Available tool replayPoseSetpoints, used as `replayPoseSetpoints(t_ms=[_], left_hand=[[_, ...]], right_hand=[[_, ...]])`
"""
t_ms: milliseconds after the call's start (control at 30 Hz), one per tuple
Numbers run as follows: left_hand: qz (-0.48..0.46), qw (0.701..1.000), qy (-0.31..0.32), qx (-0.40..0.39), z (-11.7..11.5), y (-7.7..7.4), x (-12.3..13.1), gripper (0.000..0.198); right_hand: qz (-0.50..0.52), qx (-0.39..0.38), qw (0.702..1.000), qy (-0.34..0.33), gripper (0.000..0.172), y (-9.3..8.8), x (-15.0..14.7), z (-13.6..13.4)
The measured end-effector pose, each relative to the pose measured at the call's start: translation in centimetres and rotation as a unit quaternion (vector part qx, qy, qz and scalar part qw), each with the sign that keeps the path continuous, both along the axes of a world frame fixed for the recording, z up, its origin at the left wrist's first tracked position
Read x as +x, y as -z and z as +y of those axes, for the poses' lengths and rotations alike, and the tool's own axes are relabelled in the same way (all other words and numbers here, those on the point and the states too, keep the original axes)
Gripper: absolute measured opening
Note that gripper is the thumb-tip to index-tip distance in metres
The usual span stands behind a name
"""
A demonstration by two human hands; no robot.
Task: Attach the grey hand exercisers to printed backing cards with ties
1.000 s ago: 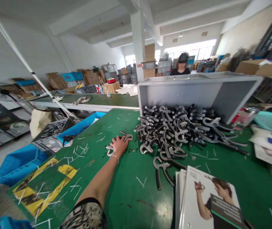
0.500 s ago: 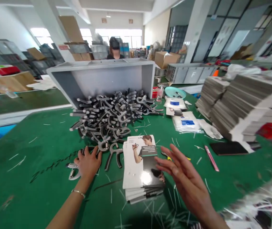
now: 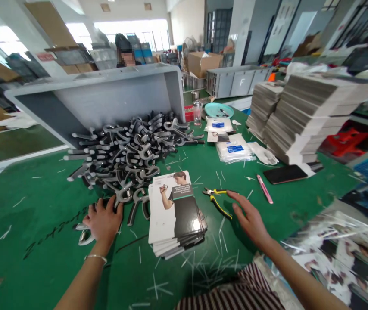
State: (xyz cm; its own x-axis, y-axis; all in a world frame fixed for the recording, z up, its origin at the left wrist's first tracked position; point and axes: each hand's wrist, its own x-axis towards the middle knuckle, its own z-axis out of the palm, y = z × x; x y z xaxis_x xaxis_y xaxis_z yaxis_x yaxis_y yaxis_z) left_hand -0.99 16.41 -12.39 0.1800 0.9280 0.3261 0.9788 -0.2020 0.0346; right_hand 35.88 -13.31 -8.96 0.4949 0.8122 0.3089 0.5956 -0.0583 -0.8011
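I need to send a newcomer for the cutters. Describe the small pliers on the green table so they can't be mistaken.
Start at the stack of printed cards with the photo of a person, at the near middle of the green table. Just to its right lie the pliers, flat on the cloth, right beside the fingers of the right hand. They alone have yellow-and-black handles; the pink pen farther right is straight and slim.

hand gripper (image 3: 83, 234) mostly under left hand (image 3: 104, 221) — face blurred
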Motion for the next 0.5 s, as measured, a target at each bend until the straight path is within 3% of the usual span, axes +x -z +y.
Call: replayPoseSetpoints(t_ms=[100,233,300,400,500], left_hand=[[-0.035,0.998,0.055,-0.003,-1.6,-1.2,-0.1,0.048],[-0.083,0.988,0.128,-0.002,-6.3,-2.3,-3.9,0.048],[-0.091,0.981,0.167,-0.041,-9.7,-1.6,-7.8,0.051],[-0.050,0.984,0.145,-0.087,-15.4,0.7,-13.1,0.055],[-0.019,0.988,0.122,-0.089,-20.4,2.5,-13.3,0.062]], right_hand=[[-0.028,-0.038,0.999,0.017,0.039,2.7,2.7,-2.8],[-0.064,-0.067,0.996,-0.004,0.035,2.9,3.4,-6.1],[-0.092,-0.073,0.992,-0.034,0.036,3.1,2.5,-7.0],[-0.196,-0.115,0.967,-0.112,0.047,4.3,0.1,-6.8],[-0.291,-0.161,0.935,-0.122,0.054,5.7,-2.7,-5.5]])
